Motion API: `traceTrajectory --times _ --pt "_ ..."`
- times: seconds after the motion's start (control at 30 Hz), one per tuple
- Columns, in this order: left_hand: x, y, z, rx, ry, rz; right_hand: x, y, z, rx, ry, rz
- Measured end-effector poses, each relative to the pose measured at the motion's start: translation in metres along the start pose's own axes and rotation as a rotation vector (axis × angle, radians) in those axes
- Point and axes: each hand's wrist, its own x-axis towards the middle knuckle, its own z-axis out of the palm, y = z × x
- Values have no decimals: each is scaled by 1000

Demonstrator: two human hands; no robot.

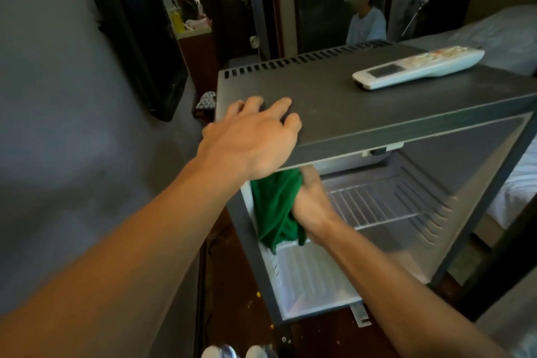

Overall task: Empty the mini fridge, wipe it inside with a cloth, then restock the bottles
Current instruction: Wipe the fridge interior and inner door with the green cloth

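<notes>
The dark grey mini fridge [363, 113] stands open in front of me, its white inside showing a wire shelf [374, 206] with nothing on it. My left hand [252, 136] lies flat on the fridge's top front left corner, fingers spread. My right hand [312, 206] reaches inside and presses a green cloth [276, 206] against the left inner wall, near the top. Two bottle caps [238, 352] show at the bottom edge of the view, on the floor in front of the fridge.
A white remote control [418, 68] lies on the fridge top at the right. A black TV [142, 49] hangs on the grey wall at left. A bed [511, 38] stands at right. A mirror behind reflects a person [366, 23].
</notes>
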Motion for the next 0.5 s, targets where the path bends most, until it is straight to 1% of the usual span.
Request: traceTrajectory --times 0.1,0.13,0.17,0.23,0.3,0.37,0.43,0.5 --pt "-2 -1 1 -5 -4 -18 24 0 15 -138 9 89" --pt "-4 -1 1 -4 -4 -20 28 2 18 -149 12 135" --pt "-4 0 0 -5 -3 -20 30 4 22 -160 51 139" --pt "-7 2 -2 -11 -1 -19 23 7 29 -130 175 33" --pt "-8 5 -2 -9 5 -13 -1 15 26 -179 216 -57" --pt "-6 4 -2 3 15 -8 -20 21 22 -229 197 -118" --pt "-7 3 -1 2 24 -18 -18 23 18 -219 168 -171" --pt "-7 4 -1 3 28 -19 4 23 19 -228 163 -112"
